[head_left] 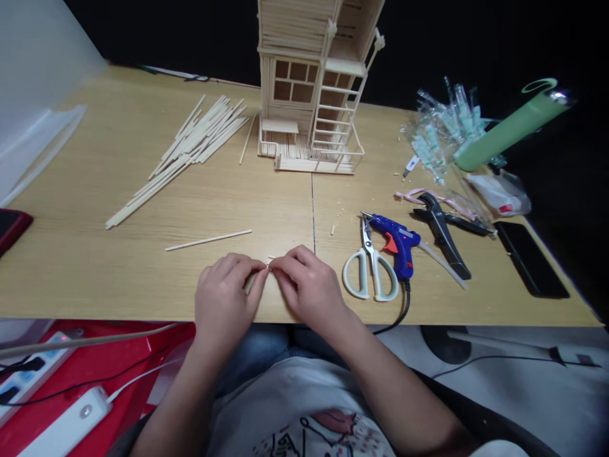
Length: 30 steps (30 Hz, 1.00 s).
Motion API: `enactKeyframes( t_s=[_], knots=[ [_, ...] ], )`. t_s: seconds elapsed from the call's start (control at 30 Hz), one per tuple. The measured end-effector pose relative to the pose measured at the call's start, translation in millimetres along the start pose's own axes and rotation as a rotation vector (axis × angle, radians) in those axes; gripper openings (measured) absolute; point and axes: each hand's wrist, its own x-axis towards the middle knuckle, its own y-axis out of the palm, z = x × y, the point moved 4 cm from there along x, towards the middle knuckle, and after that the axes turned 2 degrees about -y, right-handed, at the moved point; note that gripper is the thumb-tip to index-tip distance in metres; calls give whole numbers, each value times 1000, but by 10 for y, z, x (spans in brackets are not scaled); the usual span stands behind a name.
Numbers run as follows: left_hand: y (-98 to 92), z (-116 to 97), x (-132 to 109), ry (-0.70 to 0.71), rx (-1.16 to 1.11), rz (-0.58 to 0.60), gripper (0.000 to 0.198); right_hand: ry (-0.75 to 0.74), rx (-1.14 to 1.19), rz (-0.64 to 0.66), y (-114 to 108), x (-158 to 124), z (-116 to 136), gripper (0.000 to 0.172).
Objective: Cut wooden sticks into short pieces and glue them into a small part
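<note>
Two fingertip pinches meet as the left hand (223,298) and right hand (308,287) clamp together on a tiny wooden stick fragment (269,268), mostly hidden between them. A loose wooden stick (208,240) lies just beyond the fingers, while a blue hot glue gun (399,244) and white-handled scissors (367,254) sit to their right. The wooden table's front edge (118,315) runs close behind them.

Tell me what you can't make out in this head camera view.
Head view:
Tiny stick piece between the left hand and right hand: mostly hidden by fingers.
Wooden model house top: cut off by upper edge.
Red object: cut off by left edge.
Clear plastic bundle contents: too blurred.
</note>
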Motion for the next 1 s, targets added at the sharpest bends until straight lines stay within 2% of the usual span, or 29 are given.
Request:
enactKeyframes(
  t_s=[0.3, 0.43, 0.6, 1.0],
  knots=[
    [-7, 16, -8, -9, -25, 2, 9, 39, 51, -68, -23, -3, -33, 24],
    [-2, 12, 0, -25, -29, 13, 15, 93, -13, -8, 4, 31, -29, 32],
    [1, -29, 10, -24, 40, 23, 25, 108, -40, 27, 18, 53, -18, 32],
    [2, -54, 9, -24, 65, -1, 15, 84, -39, 27, 15, 43, -26, 29]
  ],
)
